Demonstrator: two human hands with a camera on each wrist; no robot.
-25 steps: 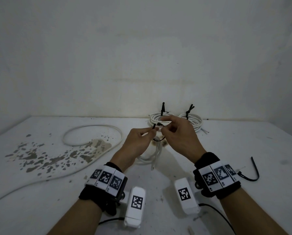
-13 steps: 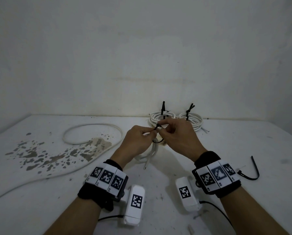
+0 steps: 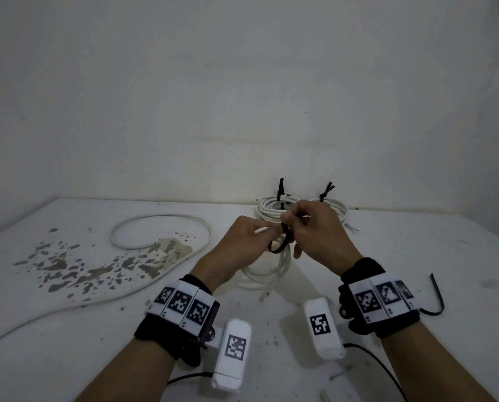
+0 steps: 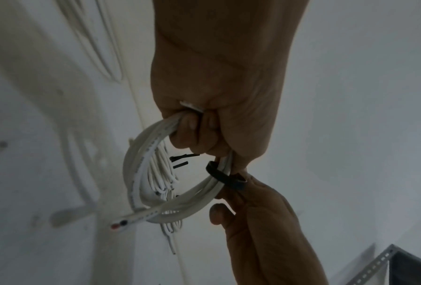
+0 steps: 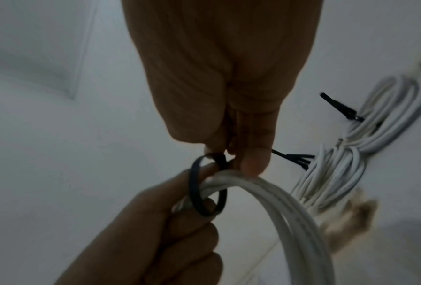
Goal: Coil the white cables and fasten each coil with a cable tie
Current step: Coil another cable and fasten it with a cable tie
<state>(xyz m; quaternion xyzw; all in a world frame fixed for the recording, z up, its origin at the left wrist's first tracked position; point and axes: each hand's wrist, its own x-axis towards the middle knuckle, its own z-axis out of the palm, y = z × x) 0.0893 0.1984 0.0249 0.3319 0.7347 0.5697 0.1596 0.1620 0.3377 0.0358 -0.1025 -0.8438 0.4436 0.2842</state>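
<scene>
Left hand (image 3: 244, 245): fingers curled round a white cable coil (image 4: 143, 173), held above the desk (image 3: 416, 256) at centre of the head view.

Right hand (image 3: 318, 236): thumb and fingertips pinching a black cable tie (image 5: 204, 190) at its joined ends. The tie forms a loose loop around the coil's strands, just beside the left hand's fingers.

Cut cable end (image 4: 121, 224): juts from the coil at 7 o'clock in the left wrist view.

Two tied coils (image 3: 274, 207): at 12 o'clock beyond the hands, against the wall, black tie tails upright.

Loose white cable (image 3: 155, 227): uncoiled on the desk at 10 o'clock.

Spare black cable tie (image 3: 436, 297): on the desk at 3 o'clock, beside the right wrist.
</scene>
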